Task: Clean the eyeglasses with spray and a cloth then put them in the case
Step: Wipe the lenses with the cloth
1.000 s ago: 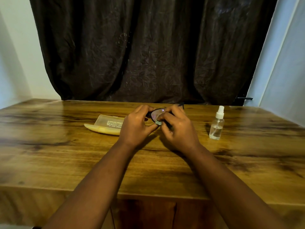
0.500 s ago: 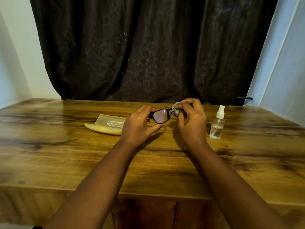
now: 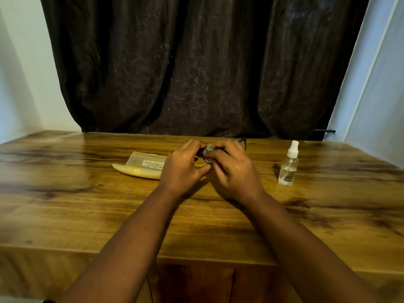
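Black-framed eyeglasses (image 3: 243, 142) are held above the wooden table (image 3: 65, 211), mostly hidden behind my hands. My left hand (image 3: 181, 169) grips the frame's left side. My right hand (image 3: 234, 171) pinches a small pale green cloth (image 3: 208, 148) against a lens. A pale yellow open case (image 3: 142, 166) lies on the table just left of my left hand. To the right of my right hand, apart from it, stands a small clear spray bottle (image 3: 289, 166) with a white nozzle.
A dark curtain (image 3: 196, 66) hangs behind the table's far edge. White walls stand at the left and right. The table's front edge runs below my forearms.
My right hand with the cloth has moved back left from the frame's right end onto the lens near my left hand. The lens that showed half a second ago is covered again.
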